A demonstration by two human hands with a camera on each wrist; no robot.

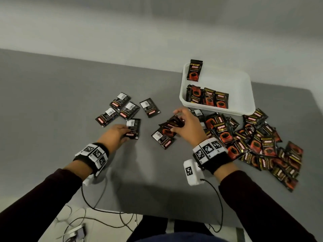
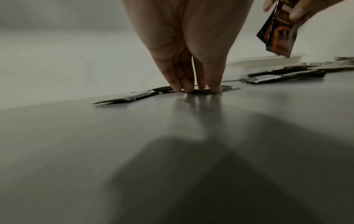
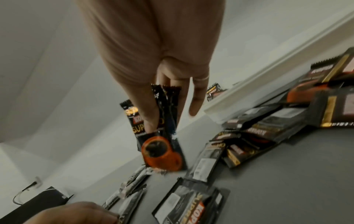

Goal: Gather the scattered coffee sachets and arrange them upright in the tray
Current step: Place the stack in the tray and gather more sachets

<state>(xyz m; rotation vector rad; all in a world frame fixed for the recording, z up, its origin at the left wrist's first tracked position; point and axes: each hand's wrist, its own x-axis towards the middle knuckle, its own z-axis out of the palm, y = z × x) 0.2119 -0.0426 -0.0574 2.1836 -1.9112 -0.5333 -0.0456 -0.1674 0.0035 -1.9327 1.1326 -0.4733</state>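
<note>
Black-and-orange coffee sachets lie across the grey table (image 1: 52, 102). My left hand (image 1: 126, 132) rests straight fingertips (image 2: 178, 86) on one flat sachet (image 1: 134, 126) (image 2: 203, 91), barcode side up. My right hand (image 1: 174, 122) (image 3: 162, 115) pinches a small stack of sachets (image 1: 173, 124) (image 3: 161, 151) (image 2: 277, 33) just above the table. The white tray (image 1: 244, 81) stands at the back right. Several sachets (image 1: 208, 96) stand along its near wall and one (image 1: 194, 70) leans in its far left corner.
A big pile of sachets (image 1: 253, 142) spreads right of my right hand, up to the tray's front. Several loose sachets (image 1: 122, 109) lie beyond my left hand and one (image 1: 163, 138) under my right. Wrist cables (image 1: 90, 203) hang over the near table edge.
</note>
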